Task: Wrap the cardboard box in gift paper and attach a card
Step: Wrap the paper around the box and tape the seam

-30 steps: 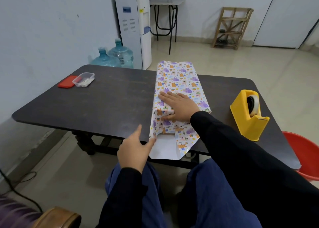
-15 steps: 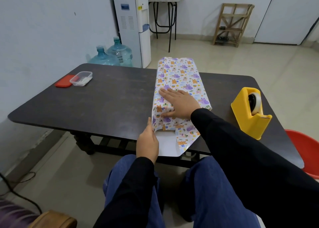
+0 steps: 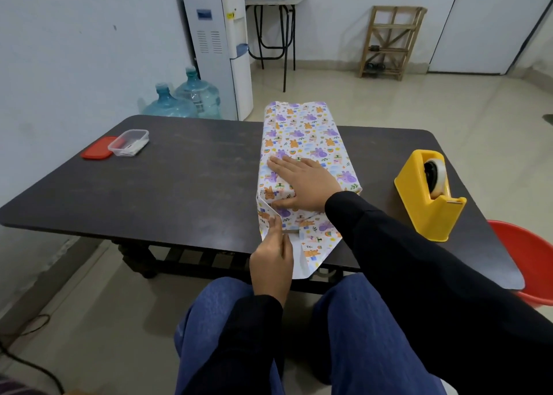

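Observation:
A box wrapped in white gift paper with purple and orange animal prints (image 3: pixel 302 137) lies lengthwise on the dark table (image 3: pixel 179 182). The cardboard itself is hidden under the paper. My right hand (image 3: pixel 302 182) presses flat on top of the near part of the box, fingers straight. At the near end, loose paper flaps (image 3: pixel 317 245) hang past the table edge, white side showing. My left hand (image 3: pixel 273 257) touches the left flap at the box's near left corner, fingers extended against the paper. No card is in sight.
A yellow tape dispenser (image 3: pixel 428 194) stands on the table's right side. A clear plastic tub (image 3: pixel 130 142) and its red lid (image 3: pixel 97 152) sit at the far left. A red basin (image 3: pixel 526 260) is beside the table on the right. My knees are under the near edge.
My left hand rose from below the table edge to the left flap at the box's near end and pushed it inward. My right hand stayed pressed on the box.

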